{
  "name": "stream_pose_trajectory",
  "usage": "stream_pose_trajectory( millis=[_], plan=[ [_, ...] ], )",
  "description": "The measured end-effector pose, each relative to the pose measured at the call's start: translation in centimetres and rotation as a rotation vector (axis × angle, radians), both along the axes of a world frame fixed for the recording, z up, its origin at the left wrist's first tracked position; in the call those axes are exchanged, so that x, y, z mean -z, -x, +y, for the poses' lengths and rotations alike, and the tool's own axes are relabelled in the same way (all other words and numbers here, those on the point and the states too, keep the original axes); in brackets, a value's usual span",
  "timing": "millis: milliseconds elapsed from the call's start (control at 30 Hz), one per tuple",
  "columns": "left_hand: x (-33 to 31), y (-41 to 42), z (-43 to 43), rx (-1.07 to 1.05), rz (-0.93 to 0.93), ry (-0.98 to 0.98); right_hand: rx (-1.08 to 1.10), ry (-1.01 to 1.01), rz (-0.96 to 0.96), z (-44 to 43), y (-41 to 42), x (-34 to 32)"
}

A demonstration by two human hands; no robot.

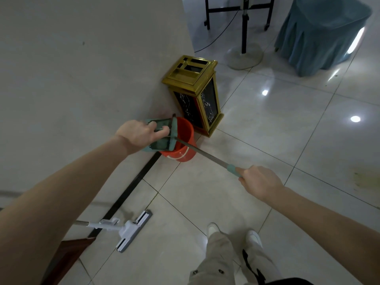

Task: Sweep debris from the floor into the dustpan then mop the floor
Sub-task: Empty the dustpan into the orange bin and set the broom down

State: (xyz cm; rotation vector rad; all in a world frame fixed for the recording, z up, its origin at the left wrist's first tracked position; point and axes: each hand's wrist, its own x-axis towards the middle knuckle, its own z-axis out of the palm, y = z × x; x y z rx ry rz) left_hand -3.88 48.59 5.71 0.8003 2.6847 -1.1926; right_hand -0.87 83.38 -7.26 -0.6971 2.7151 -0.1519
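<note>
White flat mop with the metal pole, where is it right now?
The white flat mop lies on the tiled floor at lower left of the head view, beside the dark baseboard, untouched.

Red plastic bucket (185, 138): near-left rim and inside hidden behind teal long-handled dustpan (164, 138); contents can't tell. Left hand (141, 134) fingers (161, 131) partly hidden inside dustpan. White flat mop (131, 229) handle cut off behind left forearm. Black metal stand (238, 9) and teal skirted chair cover (320, 36), far right, cropped by top edge.
</note>
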Motion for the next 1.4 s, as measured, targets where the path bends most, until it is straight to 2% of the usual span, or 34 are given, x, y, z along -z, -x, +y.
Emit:
stream_pose_trajectory(
  millis=[100,267,400,600,767,867,1067,1233,1400],
  plan=[
    [0.1,-0.4,-0.4,-0.017,-0.001,0.008,-0.015,-0.051,0.045,0.8,0.7,-0.3],
    [-0.1,-0.6,-0.2,-0.03,0.012,-0.006,0.124,0.116,-0.052,1.4,1.2,-1.3],
    [-0.7,-0.9,-0.8,-0.033,0.016,-0.094,0.215,0.228,-0.12,2.5,0.6,-1.4],
    [-0.4,-1.2,-0.4,-0.032,0.016,-0.073,0.203,0.336,-0.175,0.8,-1.1,-1.2],
    [-0.3,-0.9,0.3,-0.091,0.019,-0.055,0.096,0.19,-0.147,-2.4,-3.6,0.2],
    [-0.6,-0.9,-0.2,-0.123,0.027,-0.116,0.002,0.057,-0.09,-2.0,-4.2,1.1],
    [-1.0,-1.8,-1.2,-0.049,0.032,-0.162,-0.037,-0.07,0.016,0.5,-2.3,1.6],
    [-0.3,-2.4,-0.6,-0.048,0.027,-0.005,-0.059,-0.076,0.05,2.1,-1.0,0.8],
    [-1.6,-2.4,-0.9,-0.092,0.064,-0.051,0.016,0.053,0.044,2.8,-0.8,-1.2]
  ],
)
